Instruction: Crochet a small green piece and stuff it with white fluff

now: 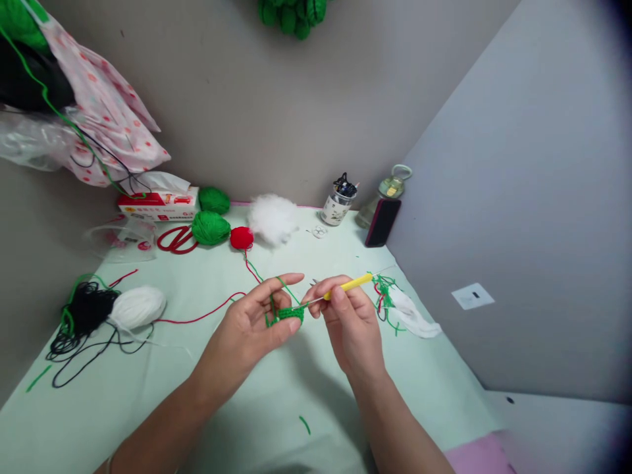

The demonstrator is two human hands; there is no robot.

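Between thumb and fingers, my left hand (pixel 257 316) pinches a small green crochet piece (pixel 290 315). A strand of green yarn runs over its raised index finger. My right hand (pixel 348 316) is closed around a crochet hook (pixel 350 285) with a yellow handle. The hook's thin metal tip meets the top edge of the green piece; whether it is through a stitch is too small to tell. Behind the hands lies a small red yarn ball (pixel 241 237), with green yarn balls (pixel 210 228) to its left. Part of a small metal tool shows behind my right fingers.
White stuffing (pixel 273 219), a pen cup (pixel 338 203), a bottle (pixel 390 187) and a phone (pixel 383 222) stand along the back. Red scissors (pixel 176 239) and a tissue box (pixel 158 204) are back left. Black yarn (pixel 89 313) and a white yarn ball (pixel 138 307) lie left; yarn scraps (pixel 390 296) lie right.
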